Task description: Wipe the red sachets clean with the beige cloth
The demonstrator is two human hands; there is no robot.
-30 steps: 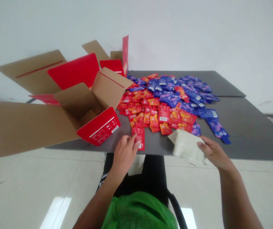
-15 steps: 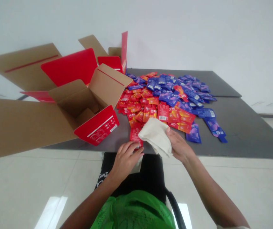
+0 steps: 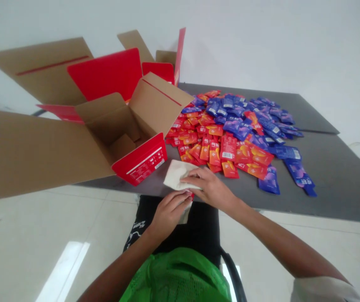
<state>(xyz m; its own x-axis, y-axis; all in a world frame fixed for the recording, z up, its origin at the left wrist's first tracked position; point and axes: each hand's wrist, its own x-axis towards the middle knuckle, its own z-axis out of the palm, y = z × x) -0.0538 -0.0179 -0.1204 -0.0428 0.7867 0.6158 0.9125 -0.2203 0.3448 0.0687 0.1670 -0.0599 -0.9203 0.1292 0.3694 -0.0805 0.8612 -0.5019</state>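
A cream cloth [image 3: 176, 174] lies at the near edge of the dark grey table [image 3: 331, 167]. My right hand [image 3: 207, 186] rests on top of it, fingers laid across it and pressing it down. My left hand [image 3: 170, 209] sits just below the table edge, fingers curled at the cloth's lower side, where a sliver of a red packet [image 3: 191, 195] shows between the two hands. Most of that packet is hidden under the cloth and my right hand.
An open cardboard box with red outer faces [image 3: 117, 138] stands at the left, flaps spread wide. Several red-orange packets [image 3: 217, 147] and blue packets [image 3: 262, 126] lie heaped over the table's middle. A second open box [image 3: 164, 67] stands behind.
My right hand carried the cloth from the right to the left and set it down over the red packet by my left hand. My left hand stayed at the table edge.
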